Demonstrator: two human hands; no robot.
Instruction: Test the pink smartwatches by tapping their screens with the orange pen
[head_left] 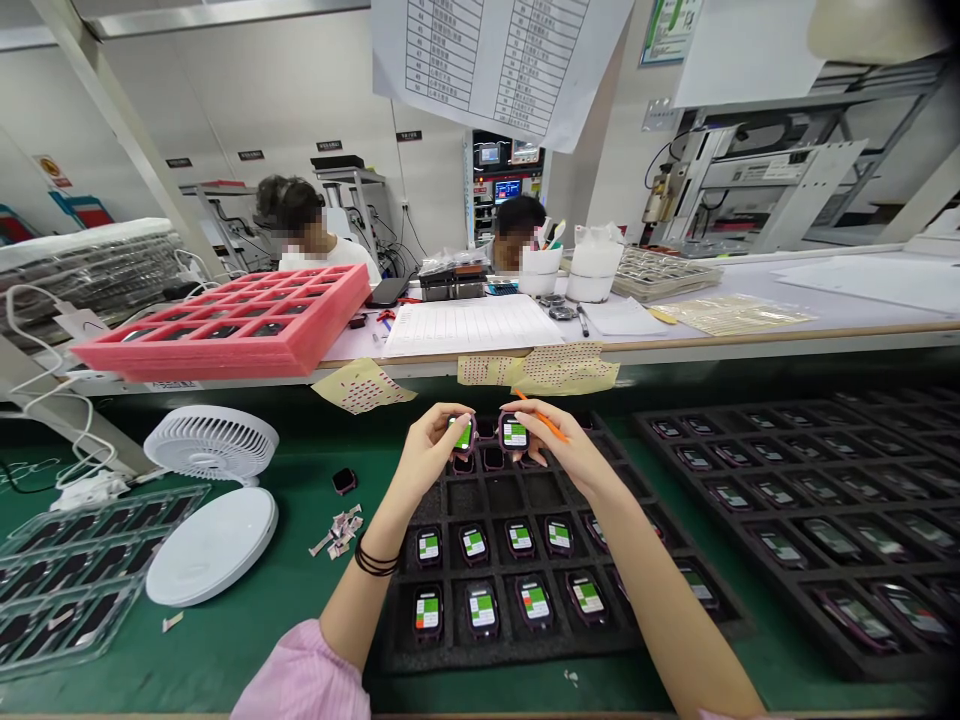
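The left-hand grip [431, 450] is closed on a dark pink rectangular smartwatch [463, 433], pinching the case between thumb and fingertips with its green-and-white screen lit. The right-hand grip [566, 445] is likewise closed on a second dark pink rectangular smartwatch [514, 433]. A slim orange stick [543, 422] lies across the right hand's fingers. Black cord bracelets [376, 557] encircle the left wrist, and a pink sleeve [300, 680] covers the left forearm.

Landmark: the black foam tray [390, 655]. Both held watches are above its far rows. Its two nearest rows each seat at least four similar smartwatches [482, 610] with screens facing up.

Relative to the landmark:
- Right side: a larger black foam tray [660, 430] with further seated watches.
- Left side: a single loose watch [344, 481], small paper scraps [337, 530], a white desk fan [211, 445], and a round white base [212, 547].
- Far left: a clear plastic tray [75, 580].
- Beneath: the green-matted worktop [225, 660].
- Beyond the far edge: tan perforated sticker sheets [540, 368] and a red-pink foam tray [225, 325].
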